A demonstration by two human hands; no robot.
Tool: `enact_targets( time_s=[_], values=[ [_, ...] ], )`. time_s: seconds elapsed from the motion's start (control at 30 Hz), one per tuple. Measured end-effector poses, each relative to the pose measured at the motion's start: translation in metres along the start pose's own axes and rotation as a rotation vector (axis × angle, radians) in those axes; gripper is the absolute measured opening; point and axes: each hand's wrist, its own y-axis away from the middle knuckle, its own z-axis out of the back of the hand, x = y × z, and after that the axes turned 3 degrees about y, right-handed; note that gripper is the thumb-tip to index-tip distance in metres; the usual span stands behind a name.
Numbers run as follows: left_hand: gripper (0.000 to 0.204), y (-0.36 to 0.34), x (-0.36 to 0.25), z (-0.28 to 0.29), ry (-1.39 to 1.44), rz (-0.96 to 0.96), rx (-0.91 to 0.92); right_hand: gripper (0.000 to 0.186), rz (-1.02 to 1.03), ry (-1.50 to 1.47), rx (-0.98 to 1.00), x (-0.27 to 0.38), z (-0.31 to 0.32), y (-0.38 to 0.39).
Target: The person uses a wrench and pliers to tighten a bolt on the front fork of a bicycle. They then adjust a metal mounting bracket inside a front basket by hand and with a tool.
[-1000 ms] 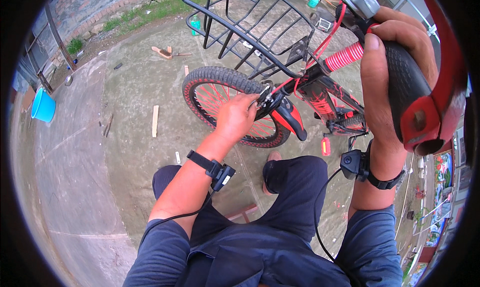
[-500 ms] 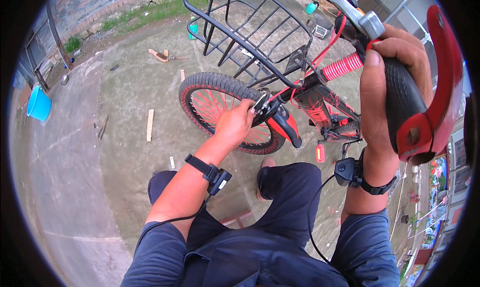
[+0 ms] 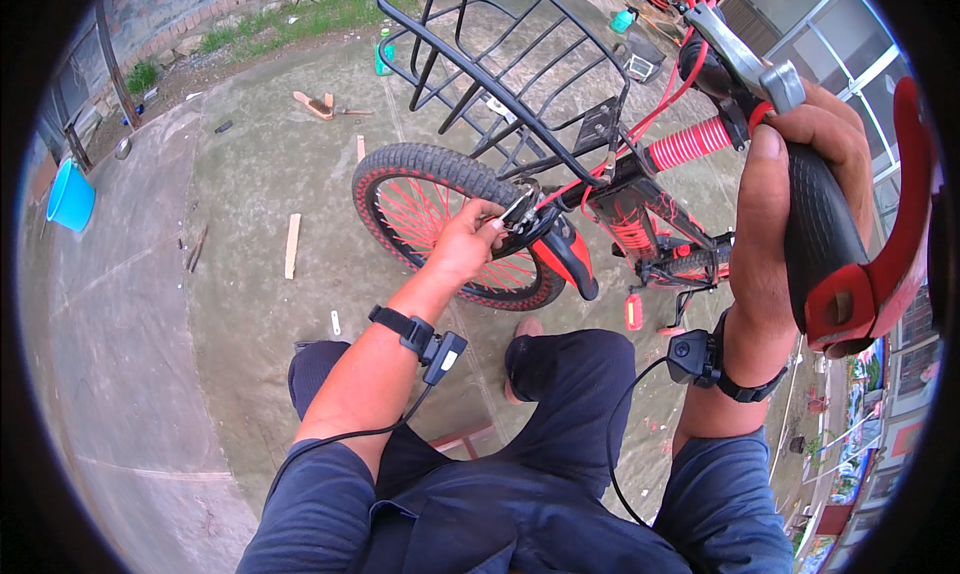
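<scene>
A black and red bicycle [image 3: 655, 209] stands before me, its front wheel [image 3: 440, 164] turned to the left. My left hand [image 3: 468, 239] is at the front brake [image 3: 522, 209], beside the rim, with thumb and fingers pinched together by a thin silver metal piece there. Whether that piece belongs to the brake or is a tool, I cannot tell. My right hand [image 3: 765, 204] wraps round the black rubber handlebar grip [image 3: 825, 214], thumb along the top. A red bar end [image 3: 905, 194] sticks up beyond it, and the silver brake lever [image 3: 735, 59] is near my fingers.
A black wire basket [image 3: 500, 74] juts out over the wheel. On the concrete lie a brush [image 3: 318, 105], a wooden strip [image 3: 292, 246] and a small pale flat piece [image 3: 336, 322]. A blue bucket [image 3: 71, 196] stands far left; a green bottle [image 3: 384, 52] is behind the basket.
My view has shifted slightly. The handlebar grip and my right hand sit lower and farther right in the picture. My left hand stays at the front brake, its fingers slightly changed.
</scene>
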Motion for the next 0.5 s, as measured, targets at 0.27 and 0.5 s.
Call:
enact_targets(
  time_s=[0.27, 0.5],
  values=[
    [0.017, -0.002, 0.012, 0.016, 0.030, -0.006, -0.079, 0.007, -0.065, -0.043, -0.088, 0.000, -0.011, 0.006],
    [0.018, 0.018, -0.027, 0.006, -0.524, -0.315, -0.249, 0.007, -0.109, -0.060, -0.132, 0.001, -0.018, 0.008]
  ],
)
